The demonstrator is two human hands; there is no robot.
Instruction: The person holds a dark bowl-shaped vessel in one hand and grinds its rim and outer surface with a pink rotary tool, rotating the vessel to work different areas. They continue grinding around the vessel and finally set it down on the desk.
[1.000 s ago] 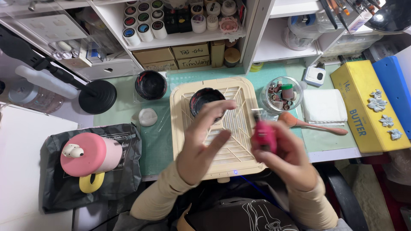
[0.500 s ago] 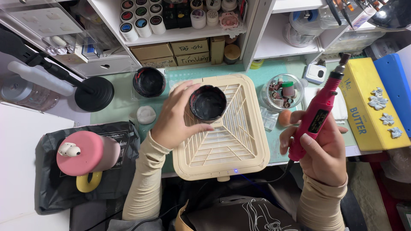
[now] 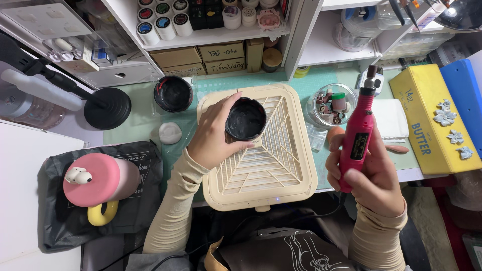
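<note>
My left hand (image 3: 213, 136) grips a small black round bowl (image 3: 245, 119) and holds it over the top part of a cream square grille box (image 3: 261, 170) on the desk. My right hand (image 3: 369, 175) is wrapped around a pink rotary tool (image 3: 357, 141), held upright to the right of the box, its sanding tip pointing away from me. A cord runs from the tool down toward my lap. The two hands are apart, with the box between them.
A second black bowl (image 3: 173, 93) and a white clay lump (image 3: 170, 133) lie left of the box. A glass dish of sanding bits (image 3: 331, 104), a folded white cloth (image 3: 391, 118) and a yellow box (image 3: 431, 120) are on the right. A pink mug (image 3: 98, 180) sits on a black bag at left. Shelves stand behind.
My left hand has closed on the black bowl over the box. My right hand has moved to the right with the pink tool and turned it upright.
</note>
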